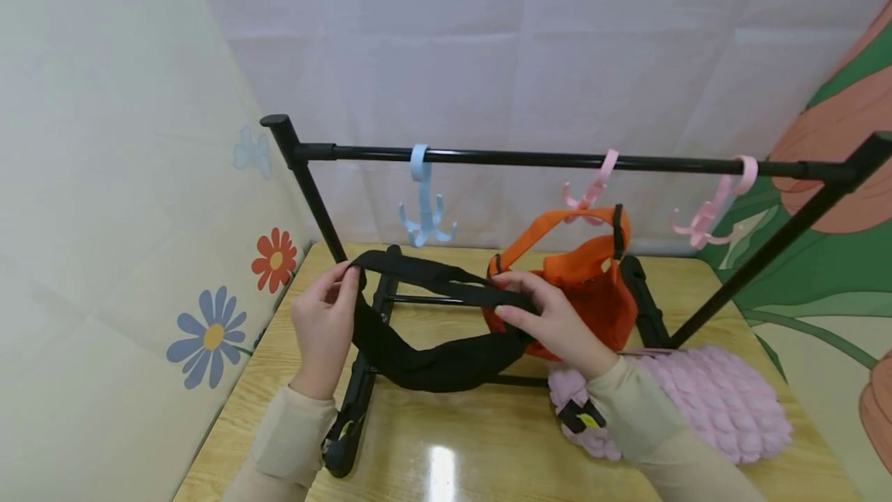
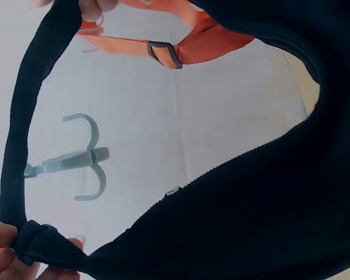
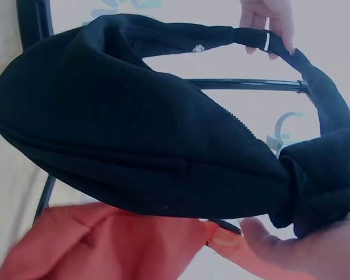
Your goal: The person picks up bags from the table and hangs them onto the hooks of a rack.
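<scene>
A black zippered shoulder bag (image 1: 446, 362) is held up in front of the rack, its strap (image 1: 411, 268) spread in a loop above its body. My left hand (image 1: 326, 328) pinches the strap's left end between thumb and fingers; the left wrist view shows this grip beside a slider (image 2: 38, 240). At the loop's right end my right hand (image 1: 554, 320) grips the strap with thumb and fingers. In the right wrist view the bag's body (image 3: 134, 128) hangs between both hands. Behind the loop, a light blue hook (image 1: 423, 204) hangs from the bar, holding nothing.
A black rack (image 1: 516, 157) stands on the wooden table (image 1: 516, 448). Two pink hooks (image 1: 592, 190) (image 1: 709, 211) hang at its right. An orange bag (image 1: 592, 293) hangs behind my right hand. A pink quilted bag (image 1: 725, 401) lies at the right, beside my right sleeve.
</scene>
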`<action>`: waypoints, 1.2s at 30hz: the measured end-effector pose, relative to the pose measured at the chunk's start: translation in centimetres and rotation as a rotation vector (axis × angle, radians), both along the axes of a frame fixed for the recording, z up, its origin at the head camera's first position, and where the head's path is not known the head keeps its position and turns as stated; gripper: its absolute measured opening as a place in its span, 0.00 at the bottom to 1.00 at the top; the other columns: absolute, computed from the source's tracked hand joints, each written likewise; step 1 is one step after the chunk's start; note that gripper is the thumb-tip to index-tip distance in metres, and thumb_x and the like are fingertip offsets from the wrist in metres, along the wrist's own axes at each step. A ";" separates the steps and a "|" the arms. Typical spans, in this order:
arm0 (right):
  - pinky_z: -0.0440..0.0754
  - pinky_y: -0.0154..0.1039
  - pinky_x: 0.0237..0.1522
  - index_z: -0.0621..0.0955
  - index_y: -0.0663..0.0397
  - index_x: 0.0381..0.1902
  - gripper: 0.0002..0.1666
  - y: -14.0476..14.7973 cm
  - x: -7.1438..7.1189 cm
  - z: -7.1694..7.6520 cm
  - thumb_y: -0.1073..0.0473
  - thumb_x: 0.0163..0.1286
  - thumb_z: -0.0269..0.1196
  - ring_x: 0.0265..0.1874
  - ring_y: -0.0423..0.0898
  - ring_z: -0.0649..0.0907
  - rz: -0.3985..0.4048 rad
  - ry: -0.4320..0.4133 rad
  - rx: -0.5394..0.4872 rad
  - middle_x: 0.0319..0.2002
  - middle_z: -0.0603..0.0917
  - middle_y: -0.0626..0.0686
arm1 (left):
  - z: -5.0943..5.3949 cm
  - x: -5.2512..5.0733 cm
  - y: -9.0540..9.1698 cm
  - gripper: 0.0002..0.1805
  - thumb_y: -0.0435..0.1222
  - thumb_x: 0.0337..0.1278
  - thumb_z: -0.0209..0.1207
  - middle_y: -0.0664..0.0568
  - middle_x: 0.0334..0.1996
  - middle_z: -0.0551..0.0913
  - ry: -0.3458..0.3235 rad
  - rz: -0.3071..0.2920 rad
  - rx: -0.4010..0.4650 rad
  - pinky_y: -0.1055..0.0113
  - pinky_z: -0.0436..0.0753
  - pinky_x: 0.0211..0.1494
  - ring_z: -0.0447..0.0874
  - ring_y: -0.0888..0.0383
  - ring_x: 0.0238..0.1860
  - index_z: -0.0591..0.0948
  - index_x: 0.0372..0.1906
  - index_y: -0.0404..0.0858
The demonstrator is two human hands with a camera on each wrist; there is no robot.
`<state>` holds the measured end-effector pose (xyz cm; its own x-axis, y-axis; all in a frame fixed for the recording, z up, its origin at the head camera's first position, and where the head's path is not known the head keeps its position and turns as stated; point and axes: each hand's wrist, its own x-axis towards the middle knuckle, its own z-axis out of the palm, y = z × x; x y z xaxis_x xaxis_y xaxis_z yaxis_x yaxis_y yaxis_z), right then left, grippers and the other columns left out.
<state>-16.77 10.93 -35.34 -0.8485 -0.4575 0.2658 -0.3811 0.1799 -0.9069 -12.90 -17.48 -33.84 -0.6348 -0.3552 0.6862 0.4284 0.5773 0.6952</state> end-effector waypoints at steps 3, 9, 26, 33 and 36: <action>0.78 0.35 0.47 0.75 0.62 0.61 0.24 0.1 -0.2 0.4 0.62 0.70 0.62 0.47 0.47 0.80 -0.034 0.025 0.034 0.52 0.80 0.58 | 0.1 0.0 0.0 0.06 0.25 0.60 0.61 0.39 0.31 0.86 0.002 -0.006 0.011 0.82 0.74 0.31 0.79 0.64 0.23 0.86 0.39 0.25; 0.79 0.33 0.47 0.77 0.63 0.61 0.25 0.0 -0.4 0.6 0.63 0.67 0.64 0.51 0.48 0.80 -0.132 0.065 0.074 0.56 0.80 0.58 | 0.1 0.1 0.1 0.07 0.26 0.60 0.61 0.39 0.32 0.87 -0.003 -0.008 0.025 0.82 0.75 0.32 0.79 0.66 0.24 0.86 0.40 0.26; 0.80 0.28 0.39 0.81 0.66 0.52 0.17 -0.8 -1.0 2.5 0.69 0.65 0.65 0.36 0.37 0.82 -0.294 0.198 -0.091 0.45 0.84 0.62 | 0.2 0.0 0.3 0.07 0.25 0.60 0.61 0.38 0.33 0.87 0.014 -0.022 0.056 0.81 0.75 0.31 0.78 0.66 0.24 0.85 0.41 0.25; 0.77 0.26 0.42 0.84 0.68 0.45 0.12 -1.2 -1.4 3.0 0.72 0.62 0.66 0.38 0.37 0.79 -0.297 0.295 -0.128 0.42 0.83 0.61 | 0.4 0.1 0.4 0.08 0.26 0.61 0.60 0.38 0.33 0.86 0.009 -0.034 0.106 0.81 0.75 0.31 0.77 0.71 0.25 0.85 0.41 0.24; 0.75 0.26 0.43 0.84 0.67 0.43 0.11 -1.4 -1.6 3.1 0.72 0.62 0.66 0.39 0.39 0.79 -0.304 0.348 -0.129 0.41 0.83 0.59 | 0.4 0.1 0.5 0.08 0.26 0.62 0.60 0.38 0.33 0.86 0.011 -0.037 0.114 0.80 0.75 0.30 0.77 0.72 0.25 0.85 0.41 0.24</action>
<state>-18.35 9.58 -32.21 -0.7890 -0.1468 0.5966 -0.6140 0.2243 -0.7568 -12.76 -17.02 -33.47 -0.6415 -0.4079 0.6497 0.4556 0.4788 0.7504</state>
